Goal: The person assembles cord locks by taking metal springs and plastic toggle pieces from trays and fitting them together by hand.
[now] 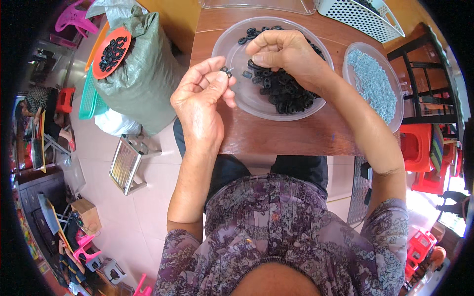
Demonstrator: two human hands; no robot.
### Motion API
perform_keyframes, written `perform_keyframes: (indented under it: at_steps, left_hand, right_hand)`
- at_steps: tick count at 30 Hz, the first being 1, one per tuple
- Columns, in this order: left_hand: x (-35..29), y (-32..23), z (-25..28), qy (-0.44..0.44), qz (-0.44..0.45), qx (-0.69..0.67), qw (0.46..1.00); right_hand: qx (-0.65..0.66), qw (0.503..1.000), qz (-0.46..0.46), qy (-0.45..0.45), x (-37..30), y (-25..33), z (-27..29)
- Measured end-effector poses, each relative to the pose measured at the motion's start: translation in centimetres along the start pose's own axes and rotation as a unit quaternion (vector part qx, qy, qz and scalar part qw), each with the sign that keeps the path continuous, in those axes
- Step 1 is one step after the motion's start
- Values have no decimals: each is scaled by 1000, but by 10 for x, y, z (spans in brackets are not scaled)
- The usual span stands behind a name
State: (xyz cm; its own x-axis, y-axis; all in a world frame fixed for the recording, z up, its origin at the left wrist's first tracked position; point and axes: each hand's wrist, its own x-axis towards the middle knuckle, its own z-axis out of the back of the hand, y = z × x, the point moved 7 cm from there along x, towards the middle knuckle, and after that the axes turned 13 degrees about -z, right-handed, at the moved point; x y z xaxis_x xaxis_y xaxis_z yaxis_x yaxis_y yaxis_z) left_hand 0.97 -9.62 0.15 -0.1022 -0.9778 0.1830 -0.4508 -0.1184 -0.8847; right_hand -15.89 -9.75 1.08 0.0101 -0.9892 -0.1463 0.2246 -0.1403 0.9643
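Observation:
My left hand pinches a small black plastic piece between thumb and fingertips, at the left rim of a clear round tub. A thin metallic bit sticks up from that piece. Over the tub, my right hand is closed, its thumb and forefinger on a black oval ring-like piece. Many similar black pieces are heaped in the tub below my right wrist. To the right, a second clear tub holds a pile of small silvery-blue metal parts.
Both tubs stand on a brown wooden table. A white perforated basket is at its far right. On the left, a large woven sack bears an orange dish of black pieces. A metal stool and red stools stand around.

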Motion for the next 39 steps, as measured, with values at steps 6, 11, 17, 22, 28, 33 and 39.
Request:
perform_keyframes:
  at_steps: [6, 11, 17, 22, 28, 33, 39]
  left_hand:
    - [-3, 0, -7, 1, -3, -10, 1000]
    - [-5, 1, -12, -28, -22, -16, 999]
    - [-8, 2, -21, -55, -69, 2, 996]
    - [-7, -1, -23, -57, -90, -4, 994]
    - [-7, 4, -23, -67, -84, 1, 994]
    - [-9, 6, -22, -66, -51, 1, 997]
    - [-10, 4, -24, -68, -50, -2, 996]
  right_hand:
    - [124, 990, -65, 28, -10, -1, -7]
    - [121, 992, -25, -28, -21, 4, -14]
    - [126, 988, 53, -75, -37, 18, -24]
    - [178, 980, 57, -68, -42, 22, -26]
    - [127, 986, 71, -80, -44, 13, -28]
    - [-76, 959, 183, -203, -54, 22, -23]
    - [-132, 914, 293, -246, -62, 35, -23]
